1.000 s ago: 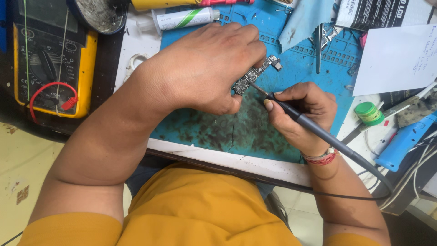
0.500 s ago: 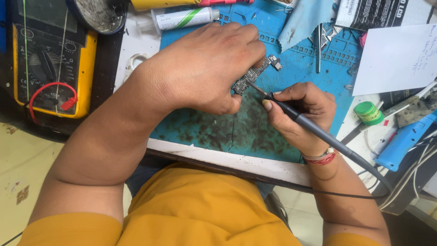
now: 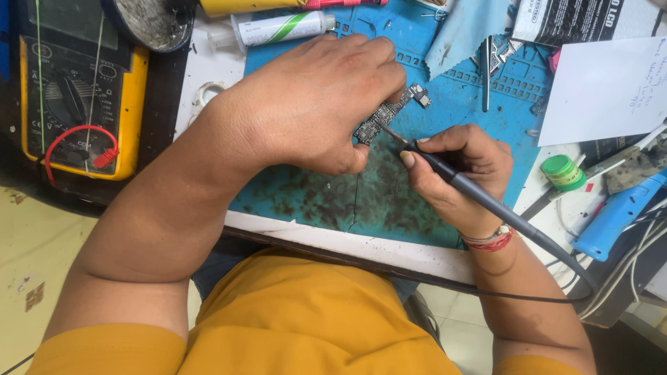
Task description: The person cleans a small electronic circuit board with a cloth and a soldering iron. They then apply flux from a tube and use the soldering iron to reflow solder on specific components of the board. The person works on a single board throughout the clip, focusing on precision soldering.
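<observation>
Two hands meet over a blue work mat [image 3: 445, 97] that lies on the surface; the left hand [image 3: 313, 104] lies palm down, its fingers curled and pressed onto a small dark circuit board [image 3: 389, 114], pinning it to the mat; most of the board is hidden beneath the fingers, and only its right end shows, between the two hands near the middle of the mat; the right hand [image 3: 462, 173] is closed in a pen grip around a black soldering iron [image 3: 479, 198], whose thin tip touches the board's lower edge just beside the left thumb; the iron's black cable [image 3: 556, 295] loops away past the right wrist, which wears a red thread band [image 3: 490, 239]; the mat below the hands is darkly stained; to the left, well apart from the hands, sits a yellow multimeter [image 3: 83, 104] with a red lead; above the left hand lies a white tube with a green stripe [image 3: 278, 29]; to the right stand a small green-lidded jar [image 3: 561, 172], a white sheet of paper [image 3: 604, 90] and a blue tool handle [image 3: 615, 215]; the person wears a mustard-yellow shirt [image 3: 306, 319].
</observation>
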